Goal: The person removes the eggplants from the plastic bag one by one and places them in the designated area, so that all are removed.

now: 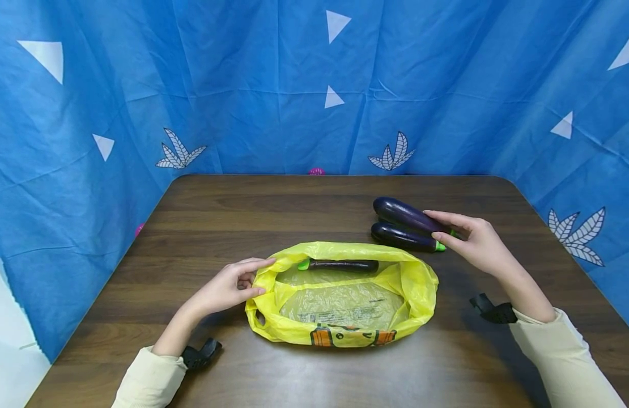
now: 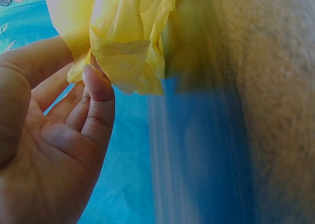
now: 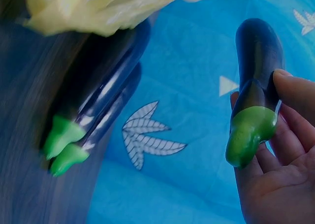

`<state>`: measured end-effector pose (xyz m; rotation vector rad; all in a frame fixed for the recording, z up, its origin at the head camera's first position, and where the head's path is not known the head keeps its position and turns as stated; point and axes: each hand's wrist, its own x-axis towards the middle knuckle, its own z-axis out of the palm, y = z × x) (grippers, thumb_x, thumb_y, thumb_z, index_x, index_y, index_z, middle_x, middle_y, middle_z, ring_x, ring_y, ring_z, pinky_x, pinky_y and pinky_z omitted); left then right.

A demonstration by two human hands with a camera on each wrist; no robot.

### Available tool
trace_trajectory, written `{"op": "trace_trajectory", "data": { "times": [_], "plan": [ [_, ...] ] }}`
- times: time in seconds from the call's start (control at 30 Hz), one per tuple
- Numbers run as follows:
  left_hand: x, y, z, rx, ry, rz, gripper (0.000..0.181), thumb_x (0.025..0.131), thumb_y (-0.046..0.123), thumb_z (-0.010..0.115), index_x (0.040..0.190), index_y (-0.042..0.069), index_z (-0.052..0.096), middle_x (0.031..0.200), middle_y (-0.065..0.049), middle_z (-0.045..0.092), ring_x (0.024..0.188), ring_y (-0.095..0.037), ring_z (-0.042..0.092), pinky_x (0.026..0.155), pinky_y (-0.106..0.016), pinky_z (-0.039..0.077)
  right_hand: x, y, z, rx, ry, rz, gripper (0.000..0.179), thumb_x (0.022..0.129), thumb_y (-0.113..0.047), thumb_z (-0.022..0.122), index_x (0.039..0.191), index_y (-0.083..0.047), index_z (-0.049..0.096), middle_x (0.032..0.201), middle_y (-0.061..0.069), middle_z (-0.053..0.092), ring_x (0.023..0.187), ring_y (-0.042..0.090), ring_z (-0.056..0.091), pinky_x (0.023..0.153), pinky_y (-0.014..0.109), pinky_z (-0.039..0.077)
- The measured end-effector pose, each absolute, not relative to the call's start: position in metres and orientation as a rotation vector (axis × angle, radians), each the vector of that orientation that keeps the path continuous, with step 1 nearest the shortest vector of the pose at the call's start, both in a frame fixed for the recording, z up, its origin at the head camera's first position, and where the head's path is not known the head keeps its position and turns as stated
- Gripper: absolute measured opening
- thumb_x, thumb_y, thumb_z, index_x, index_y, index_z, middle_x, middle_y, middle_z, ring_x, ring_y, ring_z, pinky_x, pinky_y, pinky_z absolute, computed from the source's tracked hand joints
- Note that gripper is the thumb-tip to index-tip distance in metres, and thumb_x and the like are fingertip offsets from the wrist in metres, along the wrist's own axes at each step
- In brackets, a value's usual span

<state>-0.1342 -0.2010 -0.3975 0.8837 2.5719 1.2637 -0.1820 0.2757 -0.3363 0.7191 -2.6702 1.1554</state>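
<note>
A yellow plastic bag (image 1: 421, 294) lies open-mouthed on the table, with an orange print on its front. My left hand (image 1: 225, 289) pinches the bag's left rim; the left wrist view shows the crumpled yellow film (image 2: 123, 61) between thumb and fingers. Inside the bag, along the far wall, is a dark eggplant (image 1: 345, 266) with a green stem end. To the right, my right hand (image 1: 477, 243) holds an eggplant (image 3: 257, 56) near its green stem end. Two more eggplants (image 3: 106, 81) lie side by side in the right wrist view; overhead, one (image 1: 403, 237) shows beneath the held one.
The brown wooden table (image 1: 243, 209) has rounded far corners. A blue curtain (image 1: 273, 68) with white triangles and leaf prints hangs behind it and at both sides. Black straps (image 1: 493, 310) circle my wrists.
</note>
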Motion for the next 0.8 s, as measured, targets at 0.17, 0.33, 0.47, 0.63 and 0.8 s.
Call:
{"op": "trace_trajectory", "data": {
  "times": [0.17,0.33,0.47,0.63,0.8],
  "plan": [
    [-0.134,-0.201,-0.397,0.878,2.561,1.273,0.057,0.084,0.004,0.069,0.136,0.002,0.047,0.122,-0.012,0.052,0.062,-0.008,0.049,0.056,-0.025,0.046,-0.194,0.283,-0.343,0.695,-2.675,1.156,0.044,0.087,-0.002,0.064,0.130,-0.004,0.055,0.120,0.021,0.057,0.091,0.001,0.053,0.069,0.011,0.045],
    [-0.134,-0.201,-0.397,0.870,2.563,1.272,0.057,0.084,0.004,0.069,0.137,0.002,0.047,0.121,-0.011,0.052,0.063,-0.009,0.049,0.056,-0.025,0.045,-0.201,0.286,-0.347,0.695,-2.675,1.146,0.044,0.088,-0.004,0.064,0.131,-0.004,0.055,0.120,0.021,0.057,0.089,0.002,0.054,0.068,0.012,0.046],
    [-0.134,-0.202,-0.399,0.870,2.567,1.273,0.056,0.085,0.004,0.069,0.137,0.003,0.047,0.121,-0.011,0.052,0.062,-0.009,0.048,0.056,-0.024,0.045,-0.206,0.288,-0.349,0.695,-2.682,1.168,0.043,0.089,-0.006,0.063,0.132,-0.003,0.054,0.120,0.022,0.056,0.087,0.006,0.055,0.066,0.013,0.047],
    [-0.135,-0.203,-0.400,0.889,2.563,1.274,0.056,0.085,0.004,0.068,0.137,0.003,0.047,0.123,-0.012,0.052,0.062,-0.008,0.048,0.056,-0.025,0.045,-0.214,0.293,-0.354,0.665,-2.701,1.186,0.043,0.090,-0.007,0.062,0.132,-0.002,0.053,0.121,0.023,0.055,0.087,0.009,0.054,0.066,0.014,0.047],
    [-0.135,-0.202,-0.400,0.891,2.553,1.279,0.056,0.085,0.004,0.068,0.137,0.002,0.047,0.124,-0.013,0.051,0.062,-0.008,0.049,0.057,-0.025,0.047,-0.222,0.299,-0.360,0.609,-2.728,1.176,0.043,0.092,-0.011,0.061,0.133,-0.002,0.052,0.121,0.022,0.055,0.091,0.019,0.054,0.068,0.012,0.046]
  ]
}}
